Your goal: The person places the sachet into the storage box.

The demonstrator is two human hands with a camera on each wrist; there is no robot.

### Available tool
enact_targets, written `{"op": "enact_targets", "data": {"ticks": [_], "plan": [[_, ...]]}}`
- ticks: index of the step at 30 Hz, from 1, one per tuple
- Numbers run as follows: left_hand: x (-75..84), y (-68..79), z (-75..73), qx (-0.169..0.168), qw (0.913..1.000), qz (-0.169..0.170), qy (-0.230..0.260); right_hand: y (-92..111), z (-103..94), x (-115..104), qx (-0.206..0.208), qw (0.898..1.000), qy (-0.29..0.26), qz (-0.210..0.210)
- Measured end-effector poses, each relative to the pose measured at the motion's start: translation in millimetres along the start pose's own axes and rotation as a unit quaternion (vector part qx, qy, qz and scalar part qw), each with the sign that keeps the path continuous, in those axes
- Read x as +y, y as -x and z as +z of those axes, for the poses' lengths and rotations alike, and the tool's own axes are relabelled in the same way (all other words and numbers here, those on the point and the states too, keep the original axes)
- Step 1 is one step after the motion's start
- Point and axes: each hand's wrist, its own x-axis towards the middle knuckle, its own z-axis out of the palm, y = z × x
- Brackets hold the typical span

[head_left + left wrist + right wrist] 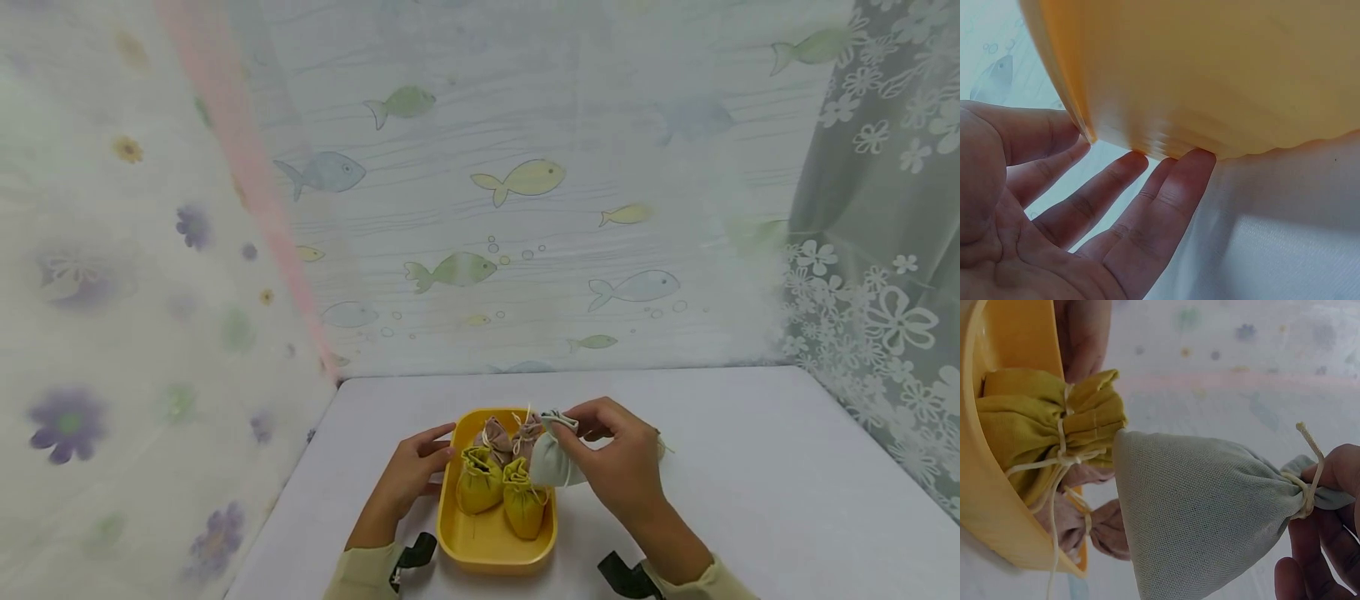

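Note:
My right hand point(618, 454) pinches a pale grey-green drawstring pouch point(1200, 509) by its gathered neck, near the cream cord. In the head view this pouch point(553, 458) hangs over the right edge of a yellow tray point(495, 557). Inside the tray are two mustard-yellow pouches point(480, 483) in front and two dusty-pink pouches point(495, 439) behind, all tied with cords. My left hand point(411, 471) is at the tray's left side. Its fingers point(1172, 194), only slightly bent, touch the outer wall in the left wrist view, with the thumb at the edge.
Beyond the right hand, a small yellowish thing with a cord point(663, 447) shows on the white table point(750, 500), mostly hidden. A fish-print curtain point(450, 208) stands behind the table. Flowered curtains point(135, 333) flank both sides. Dark straps point(630, 575) sit at the wrists.

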Motion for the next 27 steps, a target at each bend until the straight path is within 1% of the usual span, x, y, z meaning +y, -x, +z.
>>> {"op": "enact_targets", "data": {"ticks": [4,14,21,27], "plan": [[1.0,0.7,-0.1,0.001,1.0000,0.002,0.002,2.3,1.5,-6.3,-0.016,1.000,-0.013,-0.016],[4.4,1.4,0.5,0.002,1.0000,-0.001,-0.005,10.0,6.4,-23.2,-0.034,0.998,-0.057,-0.015],[4.5,1.5,0.6,0.007,1.0000,-0.005,-0.002,19.2,22.2,-29.9,-0.057,0.993,-0.103,-0.010],[4.1,2.7,1.3,0.004,1.0000,-0.007,0.003,26.5,37.0,-34.7,-0.074,0.989,-0.128,0.009]]}}
